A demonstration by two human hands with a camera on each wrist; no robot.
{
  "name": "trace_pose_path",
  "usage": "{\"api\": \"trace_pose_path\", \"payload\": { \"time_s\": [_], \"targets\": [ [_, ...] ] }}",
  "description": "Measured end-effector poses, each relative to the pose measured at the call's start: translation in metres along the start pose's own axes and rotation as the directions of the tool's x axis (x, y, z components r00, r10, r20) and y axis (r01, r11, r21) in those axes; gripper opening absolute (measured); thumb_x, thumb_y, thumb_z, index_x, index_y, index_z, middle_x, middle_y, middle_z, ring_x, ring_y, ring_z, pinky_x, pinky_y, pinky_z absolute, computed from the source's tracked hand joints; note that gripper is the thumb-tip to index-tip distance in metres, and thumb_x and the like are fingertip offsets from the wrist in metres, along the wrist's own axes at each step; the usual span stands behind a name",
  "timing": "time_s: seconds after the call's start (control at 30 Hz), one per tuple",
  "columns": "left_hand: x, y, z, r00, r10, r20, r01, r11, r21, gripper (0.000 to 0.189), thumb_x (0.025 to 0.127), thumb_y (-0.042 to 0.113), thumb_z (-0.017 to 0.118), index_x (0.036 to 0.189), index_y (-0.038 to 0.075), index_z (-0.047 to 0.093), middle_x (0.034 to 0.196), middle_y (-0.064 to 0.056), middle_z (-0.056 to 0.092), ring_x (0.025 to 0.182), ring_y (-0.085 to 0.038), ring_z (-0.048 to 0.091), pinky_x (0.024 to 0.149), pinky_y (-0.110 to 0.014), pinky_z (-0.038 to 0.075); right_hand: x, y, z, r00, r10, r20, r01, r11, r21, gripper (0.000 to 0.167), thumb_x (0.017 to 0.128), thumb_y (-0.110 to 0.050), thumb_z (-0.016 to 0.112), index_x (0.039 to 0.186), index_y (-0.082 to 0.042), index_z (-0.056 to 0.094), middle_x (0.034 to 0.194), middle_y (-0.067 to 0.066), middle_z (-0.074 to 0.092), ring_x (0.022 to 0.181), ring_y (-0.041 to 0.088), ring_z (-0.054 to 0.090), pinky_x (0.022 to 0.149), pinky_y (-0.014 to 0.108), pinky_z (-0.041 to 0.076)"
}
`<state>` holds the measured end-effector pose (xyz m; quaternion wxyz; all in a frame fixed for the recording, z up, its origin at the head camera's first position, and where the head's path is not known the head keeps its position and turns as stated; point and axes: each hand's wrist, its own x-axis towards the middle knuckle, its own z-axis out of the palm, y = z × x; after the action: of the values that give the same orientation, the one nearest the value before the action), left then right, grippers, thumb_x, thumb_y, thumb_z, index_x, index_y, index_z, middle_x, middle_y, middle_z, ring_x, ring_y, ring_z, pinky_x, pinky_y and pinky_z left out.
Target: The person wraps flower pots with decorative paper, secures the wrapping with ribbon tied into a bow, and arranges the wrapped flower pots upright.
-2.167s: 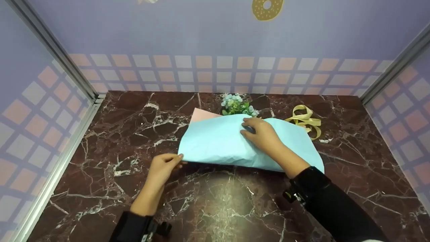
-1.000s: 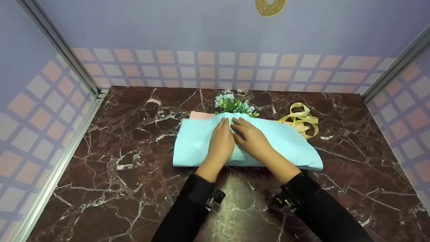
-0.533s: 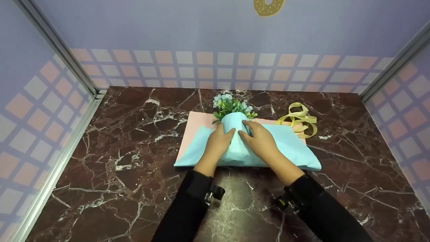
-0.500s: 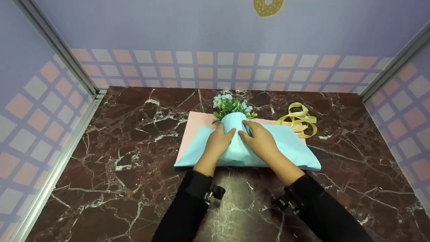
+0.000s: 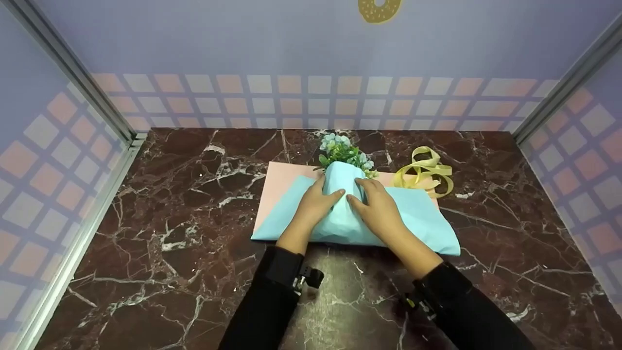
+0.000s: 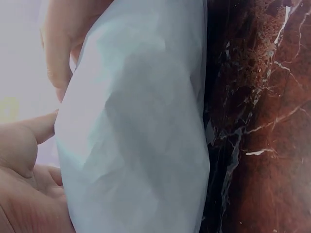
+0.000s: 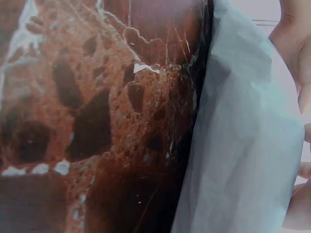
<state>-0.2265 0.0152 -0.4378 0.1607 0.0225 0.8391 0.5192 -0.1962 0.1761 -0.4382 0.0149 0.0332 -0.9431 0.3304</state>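
A light blue sheet of wrapping paper (image 5: 413, 209) is folded up over the stems of a small bunch of artificial flowers (image 5: 342, 150), whose blue heads and green leaves stick out above its top edge. My left hand (image 5: 311, 206) holds the raised middle fold from the left, thumb on the front. From the right, my right hand (image 5: 379, 206) grips the same fold with thumb and fingers. Both thumbs nearly meet. The flower stems are hidden. The left wrist view shows the crumpled lower paper (image 6: 141, 121) close up; the right wrist view shows it (image 7: 243, 131) too.
A pink sheet of paper (image 5: 272, 194) lies under the blue one and shows at left and back. Loops of yellow ribbon (image 5: 425, 172) lie at its right back corner. All rest on a dark red marbled table (image 5: 194, 243), with patterned walls (image 5: 311, 48) behind and beside.
My left hand has left the blue paper's left corner and come to the middle beside my right hand. The left part of the paper has been drawn inward, baring more pink sheet.
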Motion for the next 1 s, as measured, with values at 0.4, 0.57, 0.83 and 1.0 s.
{"api": "trace_pose_path", "payload": {
  "time_s": [0.4,0.57,0.83,1.0],
  "targets": [
    [0.002,0.007,0.022,0.990,0.100,-0.100,-0.088,0.989,0.122,0.068,0.098,0.034,0.059,0.154,0.010,0.028,0.154,-0.014,0.033,0.139,-0.032,0.034,0.111,-0.046,0.031,-0.005,0.007,0.006,0.999,-0.008,-0.039,0.011,0.998,0.070,0.053,0.101,-0.024,0.048,0.150,-0.007,0.038,0.153,0.022,0.030,0.140,0.039,0.029,0.112,0.054,0.026],
    [0.001,0.008,0.029,0.984,0.094,-0.150,-0.071,0.986,0.151,0.061,0.098,0.036,0.059,0.151,0.014,0.038,0.152,-0.016,0.037,0.135,-0.036,0.038,0.108,-0.049,0.035,-0.004,0.009,0.006,0.999,-0.031,-0.037,0.034,0.995,0.096,0.049,0.101,-0.022,0.045,0.148,-0.007,0.042,0.154,0.019,0.031,0.140,0.037,0.028,0.113,0.053,0.025],
    [-0.008,0.009,0.035,0.974,0.067,-0.216,-0.032,0.987,0.160,0.061,0.098,0.037,0.059,0.150,0.014,0.040,0.146,-0.021,0.042,0.126,-0.044,0.045,0.100,-0.054,0.040,0.003,0.014,-0.001,0.998,-0.065,-0.001,0.064,0.990,0.127,0.048,0.098,-0.018,0.047,0.145,-0.008,0.046,0.153,0.015,0.034,0.140,0.034,0.031,0.112,0.052,0.027],
    [-0.009,0.006,0.037,0.975,0.047,-0.217,-0.022,0.993,0.119,0.062,0.098,0.037,0.057,0.152,0.015,0.036,0.148,-0.021,0.038,0.129,-0.043,0.042,0.102,-0.054,0.039,0.004,0.014,-0.002,0.997,-0.076,0.027,0.072,0.990,0.125,0.048,0.100,-0.020,0.046,0.146,-0.007,0.045,0.155,0.015,0.032,0.141,0.034,0.029,0.113,0.051,0.026]
  ]
}}
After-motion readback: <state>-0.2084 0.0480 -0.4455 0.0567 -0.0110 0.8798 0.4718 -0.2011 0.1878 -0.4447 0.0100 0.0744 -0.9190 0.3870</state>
